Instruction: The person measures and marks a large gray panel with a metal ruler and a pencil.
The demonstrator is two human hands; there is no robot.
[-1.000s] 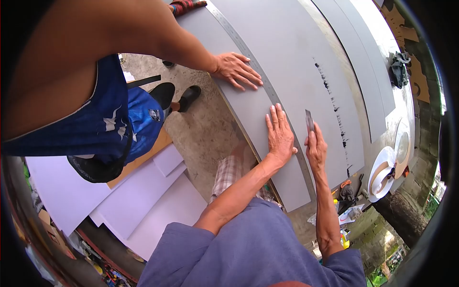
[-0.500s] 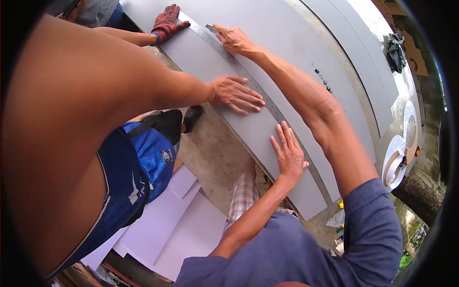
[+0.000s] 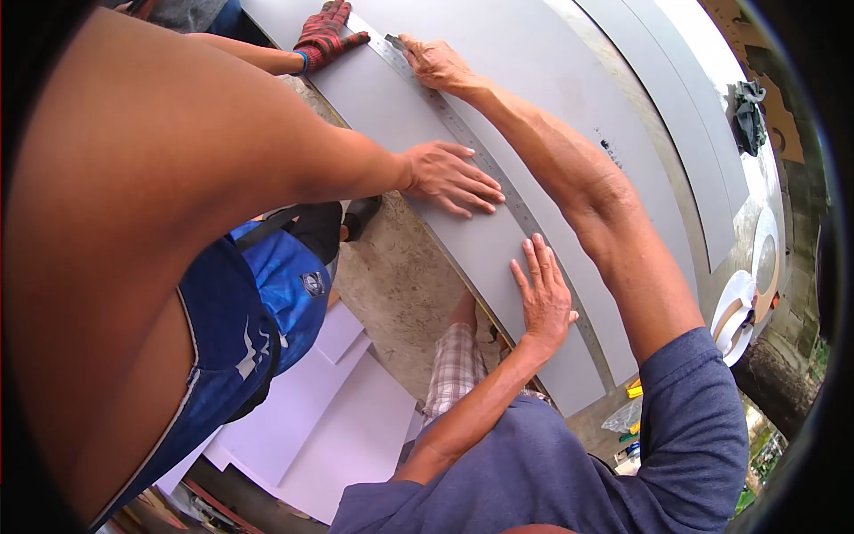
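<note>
My right hand (image 3: 438,66) reaches to the far end of a long metal ruler (image 3: 476,147), fingers closed around a small utility knife (image 3: 394,42) beside the ruler's edge. Under the ruler lies a large grey sheet (image 3: 498,267). My left hand (image 3: 544,298) rests flat on the sheet near the ruler's close end, fingers stretched out and thumb over the ruler. Farther along, a co-worker's bare hand (image 3: 454,178) presses flat on the sheet, fingertips at the ruler. A red-and-black gloved hand (image 3: 327,37) lies at the ruler's far end.
A co-worker in blue shorts (image 3: 285,285) stands close on the left. Pale panels (image 3: 329,418) lean below the work surface. On the right are a dark cloth (image 3: 748,116), white ring-shaped pieces (image 3: 734,311) and a plastic bag (image 3: 623,416).
The view has shifted slightly. My right hand and the knife have moved a little toward the ruler's far end. My left hand and the co-workers' hands stay about where they were on the sheet.
</note>
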